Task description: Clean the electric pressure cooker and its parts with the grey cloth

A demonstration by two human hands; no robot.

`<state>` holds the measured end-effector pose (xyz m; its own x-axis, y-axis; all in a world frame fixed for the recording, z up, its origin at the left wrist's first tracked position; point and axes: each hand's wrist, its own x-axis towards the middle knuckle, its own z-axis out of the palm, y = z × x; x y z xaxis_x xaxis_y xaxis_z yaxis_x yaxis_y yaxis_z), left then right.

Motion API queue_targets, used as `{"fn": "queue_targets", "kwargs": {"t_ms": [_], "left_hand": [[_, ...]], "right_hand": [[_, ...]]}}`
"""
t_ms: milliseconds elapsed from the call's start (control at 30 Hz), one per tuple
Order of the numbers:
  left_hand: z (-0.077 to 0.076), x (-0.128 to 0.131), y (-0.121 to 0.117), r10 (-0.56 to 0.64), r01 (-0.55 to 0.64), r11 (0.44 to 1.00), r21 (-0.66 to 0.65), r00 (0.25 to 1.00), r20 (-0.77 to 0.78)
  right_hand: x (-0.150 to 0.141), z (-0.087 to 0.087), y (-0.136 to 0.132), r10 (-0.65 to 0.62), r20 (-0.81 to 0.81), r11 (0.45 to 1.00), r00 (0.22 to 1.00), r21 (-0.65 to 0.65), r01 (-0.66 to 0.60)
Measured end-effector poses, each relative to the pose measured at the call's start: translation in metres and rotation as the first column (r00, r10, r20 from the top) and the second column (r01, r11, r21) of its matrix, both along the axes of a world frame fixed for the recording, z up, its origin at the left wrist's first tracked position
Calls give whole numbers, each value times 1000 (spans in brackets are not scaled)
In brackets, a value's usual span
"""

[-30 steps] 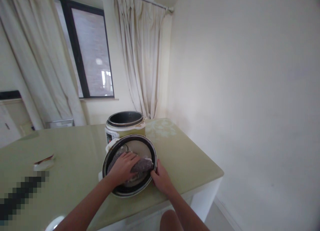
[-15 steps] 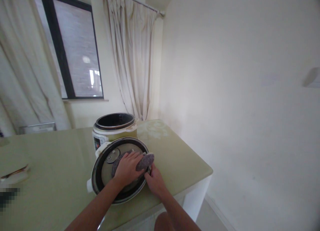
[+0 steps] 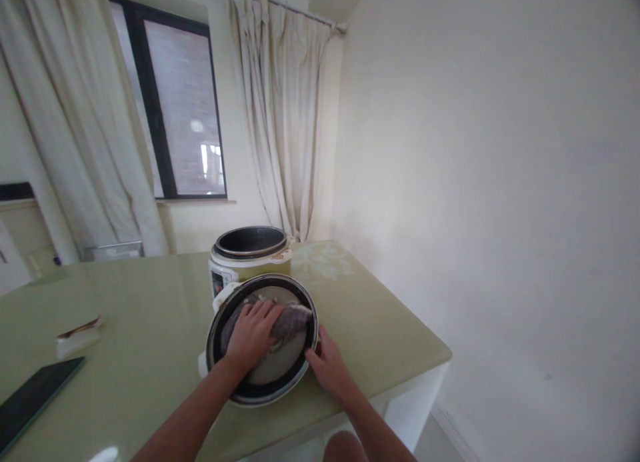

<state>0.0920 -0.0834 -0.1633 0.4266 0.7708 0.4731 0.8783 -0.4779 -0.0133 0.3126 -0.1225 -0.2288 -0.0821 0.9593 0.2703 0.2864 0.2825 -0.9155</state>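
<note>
A round pot lid (image 3: 280,367) is tilted up on the table, its metal inner face and black sealing ring turned toward me. My left hand (image 3: 254,335) presses a grey-purple cloth (image 3: 293,321) against the inner face, fingers curled over it. At the lid's right edge, my right hand (image 3: 327,362) grips the rim with the thumb in front; its other fingers are partly hidden behind. Just behind the lid stands a white and green electric cooker (image 3: 250,269), uncovered, with a dark inner pot (image 3: 253,241).
On the left of the green table (image 3: 150,322) lie a dark flat tablet-like object (image 3: 37,399) and a small whitish packet (image 3: 79,339). The table's right corner (image 3: 447,354) stands near a bare wall (image 3: 475,182). Curtains (image 3: 280,115) and a window (image 3: 185,109) are behind.
My left hand and the cloth have shifted up and left across the lid's inner face, covering its round valve part. The view has turned left, showing more of the dark flat object.
</note>
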Motion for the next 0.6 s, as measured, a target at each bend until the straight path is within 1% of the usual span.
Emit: {"fn": "queue_targets", "kwargs": {"t_ms": [67,100,167,233,300,367,467,533,600], "left_hand": [[8,17,8,134,-140,987,80,988,78],[12,25,11,174,-184,978,100,979,104],[19,37,16,210,-224,967,117,970,120],[20,42,16,198,-211,971,116,974,114],[17,43,12,131,-140,986,90,986,101],[11,41,4,7,-10,1000,28,997,79],[2,35,-10,-151,158,983,-96,986,76],[-1,27,-19,-196,210,964,-160,975,99],[-1,16,-27,-220,238,950,-202,970,107]], "right_hand": [[0,0,1,5,-5,1000,1000,-1,-5],[0,0,1,2,-5,1000,1000,4,-2],[0,1,1,-8,-8,1000,1000,22,8],[0,1,1,-7,-14,999,1000,45,8],[0,2,1,2,-19,998,1000,58,-1],[0,3,1,7,-24,999,1000,51,-6],[0,3,1,14,-48,1000,999,22,-13],[1,0,1,24,-55,1000,998,21,-23],[2,-4,1,19,-40,1000,999,19,-18]]}}
